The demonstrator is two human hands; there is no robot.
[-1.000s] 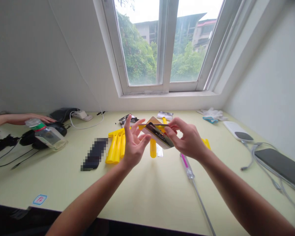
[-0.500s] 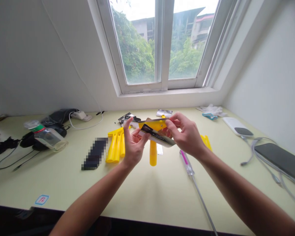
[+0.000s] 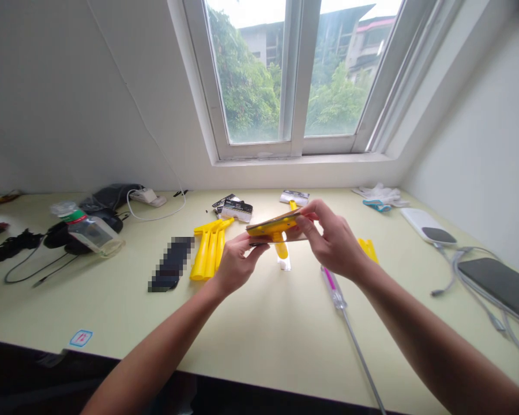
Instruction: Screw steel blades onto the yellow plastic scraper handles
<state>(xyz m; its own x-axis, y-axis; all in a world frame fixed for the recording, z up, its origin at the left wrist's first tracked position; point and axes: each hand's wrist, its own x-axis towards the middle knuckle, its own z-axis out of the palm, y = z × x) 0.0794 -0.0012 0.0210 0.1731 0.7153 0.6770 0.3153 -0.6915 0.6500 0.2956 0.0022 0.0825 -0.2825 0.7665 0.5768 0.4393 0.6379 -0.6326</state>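
Pinching, right hand (image 3: pixel 335 241): thumb and fingers closed on right end of yellow scraper (image 3: pixel 268 229) and card (image 3: pixel 263 239).
Left hand (image 3: pixel 236 264): thumb and fingertips pinching card's lower left edge.
Scraper: held above table (image 3: pixel 263 340), head between card layers, handle below.
Step (judged): folding card around head.
Next move (judged): calls for aligned flaps, firm right grip.
Beside: yellow tools (image 3: pixel 207 253) left, screwdriver (image 3: pixel 334 291) right.

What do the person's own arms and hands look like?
The left hand and right hand are bare, with no gloves. Both forearms are bare too: no sleeves, watch, bracelet or markings show. Rings can't be ruled out, because parts of the hands are hidden.
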